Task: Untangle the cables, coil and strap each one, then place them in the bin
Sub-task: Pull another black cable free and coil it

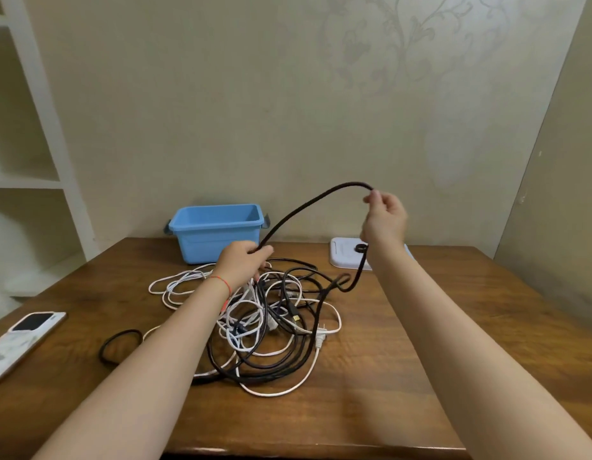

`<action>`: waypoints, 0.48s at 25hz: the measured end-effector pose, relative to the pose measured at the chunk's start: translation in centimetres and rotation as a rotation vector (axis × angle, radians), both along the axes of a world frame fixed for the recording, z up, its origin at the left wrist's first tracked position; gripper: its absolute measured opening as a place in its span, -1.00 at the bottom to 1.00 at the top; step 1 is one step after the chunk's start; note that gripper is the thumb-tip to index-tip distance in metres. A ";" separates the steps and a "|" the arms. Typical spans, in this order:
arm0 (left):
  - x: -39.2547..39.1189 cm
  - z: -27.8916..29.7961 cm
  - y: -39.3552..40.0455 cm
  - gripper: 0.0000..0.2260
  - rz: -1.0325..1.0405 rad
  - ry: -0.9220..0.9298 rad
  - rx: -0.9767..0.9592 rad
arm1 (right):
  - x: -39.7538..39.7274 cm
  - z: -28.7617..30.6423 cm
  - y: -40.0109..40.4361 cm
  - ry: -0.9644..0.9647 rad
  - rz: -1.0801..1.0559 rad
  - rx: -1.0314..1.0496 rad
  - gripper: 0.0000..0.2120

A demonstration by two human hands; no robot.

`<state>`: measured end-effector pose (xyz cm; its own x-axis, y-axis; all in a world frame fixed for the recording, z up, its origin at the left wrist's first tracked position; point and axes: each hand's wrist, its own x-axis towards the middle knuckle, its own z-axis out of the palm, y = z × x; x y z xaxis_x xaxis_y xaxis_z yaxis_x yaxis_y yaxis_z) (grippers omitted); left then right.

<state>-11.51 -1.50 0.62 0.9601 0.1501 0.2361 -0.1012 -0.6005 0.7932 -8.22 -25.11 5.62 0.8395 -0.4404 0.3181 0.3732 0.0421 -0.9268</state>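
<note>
**Up went the black cable, both hands on it**

Both hands were in play over the wooden bench (pixel 404 376). The right hand (pixel 385 215) was raised high, its grip pinching the black cable (pixel 307 207) at the top of a tall arch. The left hand (pixel 243 262) sat lower, fingers curled round the same cable just above the tangle of black and white cables (pixel 274 327) heaped mid-bench. The blue bin (pixel 218 239) stood open at the back edge, just behind the left hand. A white pad (pixel 346 257) lay to the right of it, a phone (pixel 22 340) near the left edge, and a black band (pixel 120 345) beside the left forearm.
</note>
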 end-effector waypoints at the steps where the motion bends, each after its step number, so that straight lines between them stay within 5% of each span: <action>1: 0.0 -0.4 0.4 -0.59 0.024 0.020 -0.016 | 0.3 -0.1 -0.5 0.016 -0.012 0.015 -0.78; 5: 0.1 3.6 0.0 -0.58 0.165 -0.177 -0.014 | -0.1 -0.3 -0.9 0.265 0.158 -0.189 -0.76; 9: 0.1 10.7 -3.1 -0.75 0.071 -0.519 0.140 | -0.9 -0.3 0.1 0.485 0.241 -0.436 -0.75; 12: 1.0 10.2 -5.3 -0.84 0.018 -0.360 0.498 | -0.9 -0.6 0.1 0.323 0.132 -0.497 -0.66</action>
